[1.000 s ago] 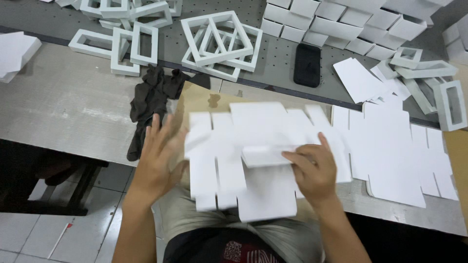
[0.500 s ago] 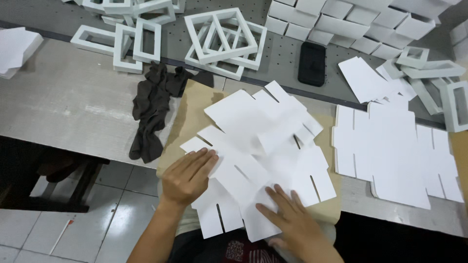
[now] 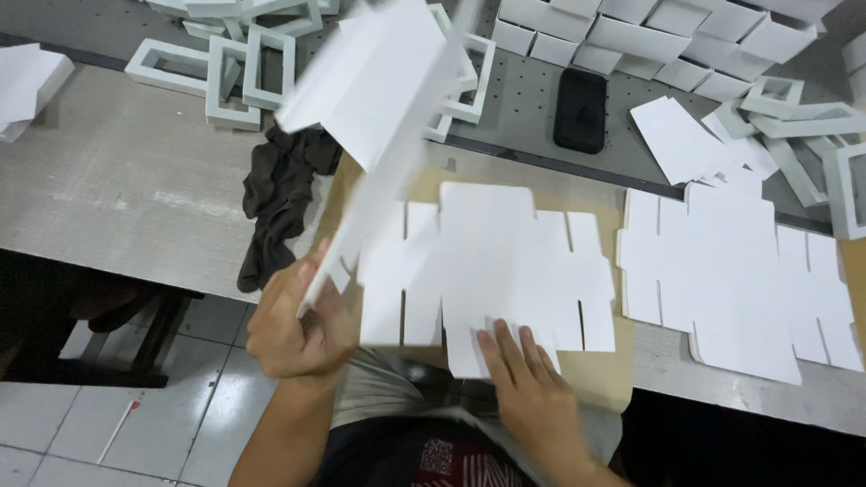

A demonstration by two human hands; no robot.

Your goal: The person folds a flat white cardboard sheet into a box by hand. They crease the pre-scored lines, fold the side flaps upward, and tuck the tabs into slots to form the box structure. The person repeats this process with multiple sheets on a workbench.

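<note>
Flat card blanks on a worktable, one lifted at left

Flat blank (image 3: 492, 271) on brown sheet (image 3: 622, 383) at table's near edge; stack of blanks (image 3: 735, 280) just right. Lifted blank (image 3: 379, 108) tilted above, left of flat one. Cloth (image 3: 275, 207) further left. Phone (image 3: 579, 110) behind; folded boxes (image 3: 631, 41) and frames (image 3: 230, 63) along far side.

Left hand (image 3: 302, 329) lifting a blurred white card sheet (image 3: 383, 81) in its grip, right hand (image 3: 532, 383) flat on a cut card blank (image 3: 496, 261), bench (image 3: 108, 189) with dark cloth (image 3: 280, 198), phone (image 3: 580, 110), white frames (image 3: 225, 68)
</note>
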